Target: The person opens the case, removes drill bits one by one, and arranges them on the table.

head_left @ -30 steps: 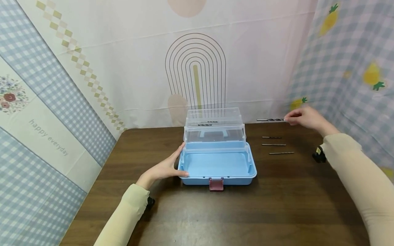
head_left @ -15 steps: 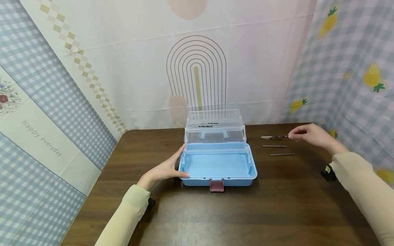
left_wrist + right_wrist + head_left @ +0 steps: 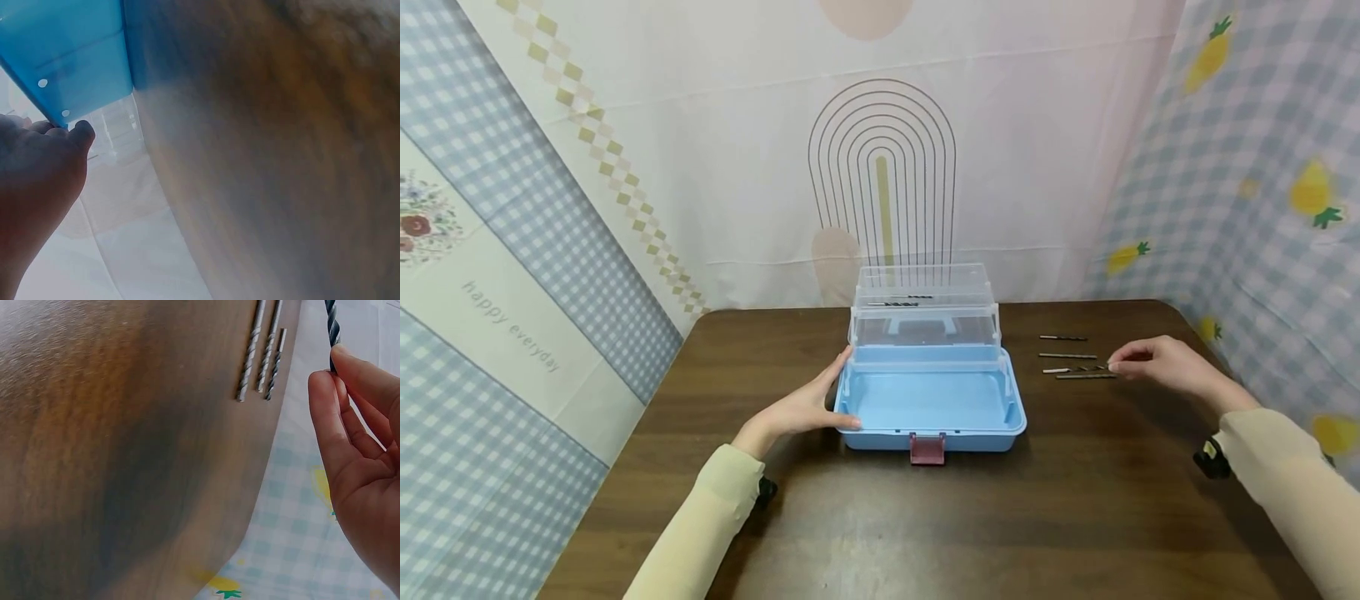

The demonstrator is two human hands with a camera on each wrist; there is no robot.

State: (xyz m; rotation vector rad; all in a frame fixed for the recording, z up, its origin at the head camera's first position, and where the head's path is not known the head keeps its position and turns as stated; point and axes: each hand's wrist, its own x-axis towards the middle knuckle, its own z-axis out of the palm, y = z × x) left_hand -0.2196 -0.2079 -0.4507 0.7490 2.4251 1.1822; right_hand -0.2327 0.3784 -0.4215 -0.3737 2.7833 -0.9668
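My left hand (image 3: 801, 408) holds the left side of a light blue toolbox (image 3: 928, 442), its thumb over the front left rim and its fingers along the outer side. In the right wrist view, my right hand (image 3: 365, 450) pinches the dark fluted end of a drill bit (image 3: 333, 328) between thumb and fingertips. That bit hangs level above the table, its pale shank pointing left. Below it in the head view lie three thinner drill bits: an upper one (image 3: 1063, 337), a middle one (image 3: 1067, 356) and a lower one (image 3: 1086, 377).
The toolbox stands open, its clear trays (image 3: 922, 325) raised at the back with two dark drill bits (image 3: 901, 304) visible there. A pink latch (image 3: 927, 450) hangs at its front. The brown table (image 3: 970, 525) backs onto a printed cloth wall (image 3: 1030, 167); a checked cloth (image 3: 1247, 250) hangs right.
My right hand has carried the pinched drill bit from near the back wall toward the front, over the row of bits. My left hand has stayed on the toolbox.
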